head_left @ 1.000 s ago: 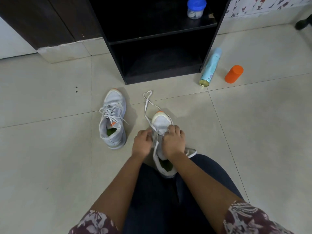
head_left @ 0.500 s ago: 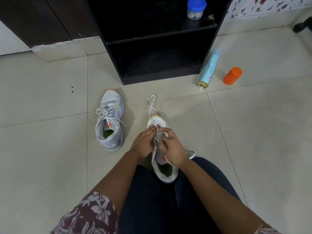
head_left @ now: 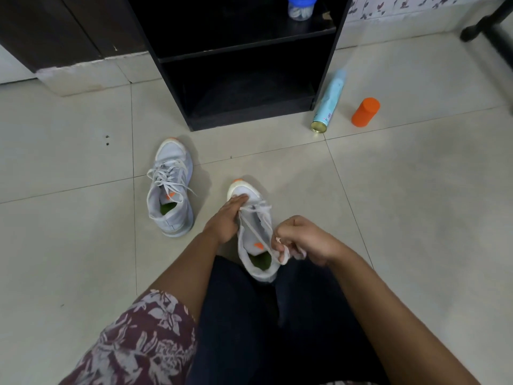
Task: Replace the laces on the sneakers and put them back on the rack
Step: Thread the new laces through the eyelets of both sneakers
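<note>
The nearer grey-and-white mesh sneaker (head_left: 249, 240) with an orange toe tip and green insole stands upright on the pale tiled floor (head_left: 416, 218), toe pointing away from the person, heel against the dark trousers (head_left: 277, 329) between the knees. A flat white lace (head_left: 259, 237) crosses its lowest eyelets near the toe and runs taut and diagonally back over the tongue to the right hand (head_left: 305, 240). That hand hovers just right of the collar, its fingers (head_left: 283, 254) curled and pinching the lace's loose lengths together. The left hand (head_left: 224, 220) rests on the left side of the forefoot, fingers straight and pressed together, tips on the white toe cap; its thumb is hidden.

To the left, apart from the first, the second grey-and-white sneaker (head_left: 170, 190) sits upright, toe also pointing away, already laced, with the lace ends trailing loosely over its sides.

Beyond both shoes stands the black wooden rack (head_left: 249, 122); its lower compartment is open toward the person. On the shelf above sits a clear jar with a blue lid (head_left: 301, 9). A light-blue spray can (head_left: 329, 102) lies on the floor just beside the rack's right wall, gold base toward the person. An orange plastic cylinder (head_left: 366, 112) is near the can, farther right. A maroon floral sleeve (head_left: 138, 343) covers the left upper arm.
</note>
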The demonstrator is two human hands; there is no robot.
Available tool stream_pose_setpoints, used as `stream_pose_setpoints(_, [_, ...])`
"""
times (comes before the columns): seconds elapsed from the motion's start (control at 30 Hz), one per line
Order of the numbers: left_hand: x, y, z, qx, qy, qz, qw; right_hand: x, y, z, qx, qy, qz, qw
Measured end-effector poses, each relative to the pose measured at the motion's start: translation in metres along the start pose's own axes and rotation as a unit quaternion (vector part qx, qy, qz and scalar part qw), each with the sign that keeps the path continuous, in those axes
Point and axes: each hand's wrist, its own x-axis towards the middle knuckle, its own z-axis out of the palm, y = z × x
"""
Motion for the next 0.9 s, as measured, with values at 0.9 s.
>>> stream_pose_setpoints(0.9, [0.0,0.015,-0.009,-0.229,0.016,-0.073,0.97,0.107,0.055,0.043,-0.678,0.202,0.105,0.699])
